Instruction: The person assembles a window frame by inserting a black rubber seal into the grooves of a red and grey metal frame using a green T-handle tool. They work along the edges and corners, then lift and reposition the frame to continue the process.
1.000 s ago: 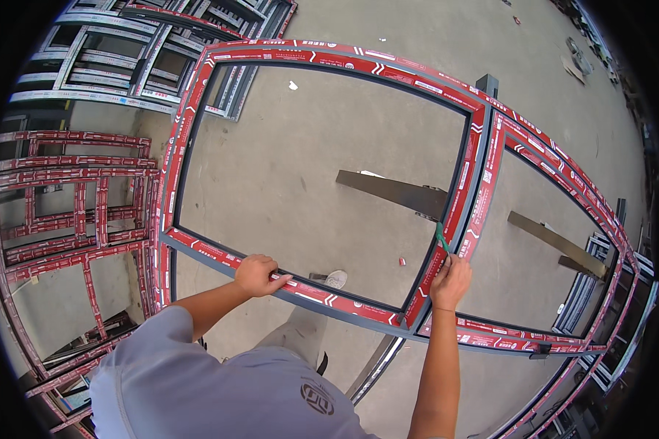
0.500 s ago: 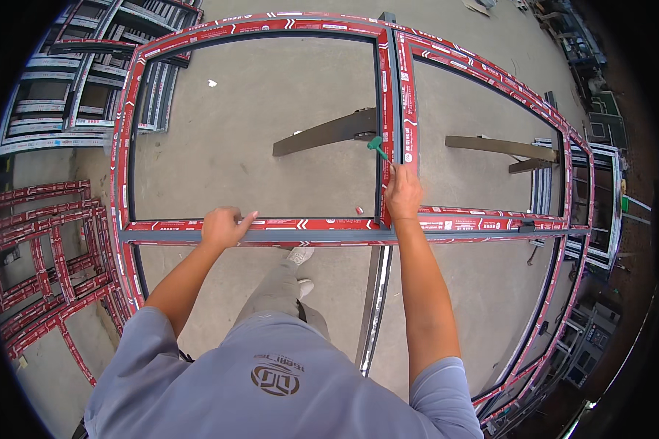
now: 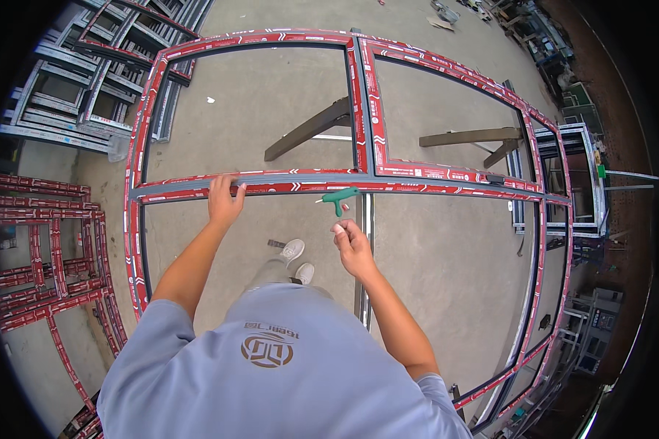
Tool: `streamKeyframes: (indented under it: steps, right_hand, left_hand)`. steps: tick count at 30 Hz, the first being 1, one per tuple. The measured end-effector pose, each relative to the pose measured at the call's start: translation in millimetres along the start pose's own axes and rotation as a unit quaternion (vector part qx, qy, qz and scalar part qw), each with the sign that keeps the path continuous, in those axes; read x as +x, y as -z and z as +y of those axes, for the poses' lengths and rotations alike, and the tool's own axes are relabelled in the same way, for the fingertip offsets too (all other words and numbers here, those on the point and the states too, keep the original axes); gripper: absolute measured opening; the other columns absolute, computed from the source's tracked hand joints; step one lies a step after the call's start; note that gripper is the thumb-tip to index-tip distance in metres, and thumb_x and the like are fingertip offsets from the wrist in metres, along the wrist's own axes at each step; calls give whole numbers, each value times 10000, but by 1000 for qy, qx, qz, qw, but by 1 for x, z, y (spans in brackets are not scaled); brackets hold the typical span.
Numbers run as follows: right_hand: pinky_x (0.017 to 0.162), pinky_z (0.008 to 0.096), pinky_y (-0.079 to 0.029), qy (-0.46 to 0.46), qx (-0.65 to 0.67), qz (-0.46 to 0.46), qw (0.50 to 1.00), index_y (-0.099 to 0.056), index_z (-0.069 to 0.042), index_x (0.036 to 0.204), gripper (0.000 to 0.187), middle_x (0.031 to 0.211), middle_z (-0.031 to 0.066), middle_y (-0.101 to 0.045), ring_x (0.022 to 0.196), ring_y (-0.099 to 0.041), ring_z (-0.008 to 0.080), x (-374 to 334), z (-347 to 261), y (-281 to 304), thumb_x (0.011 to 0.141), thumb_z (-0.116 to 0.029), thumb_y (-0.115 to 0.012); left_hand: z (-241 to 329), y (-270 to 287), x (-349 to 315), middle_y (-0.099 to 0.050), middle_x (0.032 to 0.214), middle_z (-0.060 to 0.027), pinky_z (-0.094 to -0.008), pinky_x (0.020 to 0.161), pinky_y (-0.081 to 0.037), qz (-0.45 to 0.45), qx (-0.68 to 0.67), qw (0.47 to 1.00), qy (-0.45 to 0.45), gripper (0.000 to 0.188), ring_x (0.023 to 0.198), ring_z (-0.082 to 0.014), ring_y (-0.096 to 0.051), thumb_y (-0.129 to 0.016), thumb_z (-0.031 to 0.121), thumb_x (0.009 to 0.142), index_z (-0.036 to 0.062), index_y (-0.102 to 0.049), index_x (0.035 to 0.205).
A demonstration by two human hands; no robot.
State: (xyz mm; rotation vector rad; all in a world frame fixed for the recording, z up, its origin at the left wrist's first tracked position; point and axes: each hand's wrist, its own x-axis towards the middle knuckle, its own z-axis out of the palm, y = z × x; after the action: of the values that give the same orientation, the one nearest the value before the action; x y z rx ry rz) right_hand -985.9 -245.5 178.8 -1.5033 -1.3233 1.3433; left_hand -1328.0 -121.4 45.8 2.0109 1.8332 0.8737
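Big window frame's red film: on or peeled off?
On: red film runs along the window frame, leaving grey strips bare.

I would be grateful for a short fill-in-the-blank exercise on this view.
1. Besides grey, the main colour of the large frame is ____.
2. The right hand holds a T-shaped tool coloured ____.
3. The left hand is to the ____ of the T-shaped tool.

Missing words: red; green; left.

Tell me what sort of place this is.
Probably a window or door frame workshop: a large grey rectangular frame with red film, more red-filmed rectangular frames at left, and silvery metal-looking frames piled at upper left.
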Motion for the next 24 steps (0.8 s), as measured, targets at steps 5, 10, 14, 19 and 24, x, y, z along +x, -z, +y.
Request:
streamKeyframes:
  steps: [5, 10, 14, 19, 24]
  right_hand:
    - [637, 307, -426, 19, 185, -98, 978, -661, -25, 1065, 289, 720, 11, -531, 687, -491, 110, -42, -3, -9, 1123, -286, -553]
    - [616, 265, -385, 73, 15, -170, 983, -664, -31, 1076, 357, 726, -15, -508, 671, -450, 81, -59, 12, -30, 1134, -353, -519]
    - [613, 268, -399, 26, 142, -93, 985, -683, -16, 1029, 350, 713, -9, -543, 676, -494, 80, -60, 17, -75, 1132, -307, -517]
    - [553, 260, -334, 130, 23, -149, 980, -664, -11, 1047, 373, 678, -39, -484, 601, -410, 63, -65, 14, -124, 1142, -336, -509]
    - [553, 257, -338, 86, -70, -109, 988, -677, 9, 1084, 387, 662, -43, -479, 602, -424, 57, -31, -1, -172, 1141, -336, -512]
  left_hand:
    - [26, 40, -134, -672, 1174, -136, -464, 1053, -484, -108, -16, 993, -45, 246, 1179, -369, -599, -766, 204, 913, 56, -685, 1092]
    - [33, 85, -226, -677, 1170, -118, -483, 1086, -468, -206, -36, 978, 13, 210, 1192, -358, -601, -758, 211, 919, 83, -715, 1080]
    - [21, 120, -259, -687, 1152, -125, -472, 1048, -484, -162, -3, 985, 57, 209, 1183, -359, -605, -737, 243, 936, 89, -727, 1078]
    - [-19, 156, -292, -703, 1122, -144, -464, 1005, -496, -87, -13, 985, 146, 241, 1150, -373, -621, -717, 277, 952, 70, -730, 1073]
    - [-60, 202, -342, -704, 1132, -145, -466, 1014, -495, 20, 21, 984, 176, 241, 1158, -371, -622, -732, 259, 943, 62, -723, 1082]
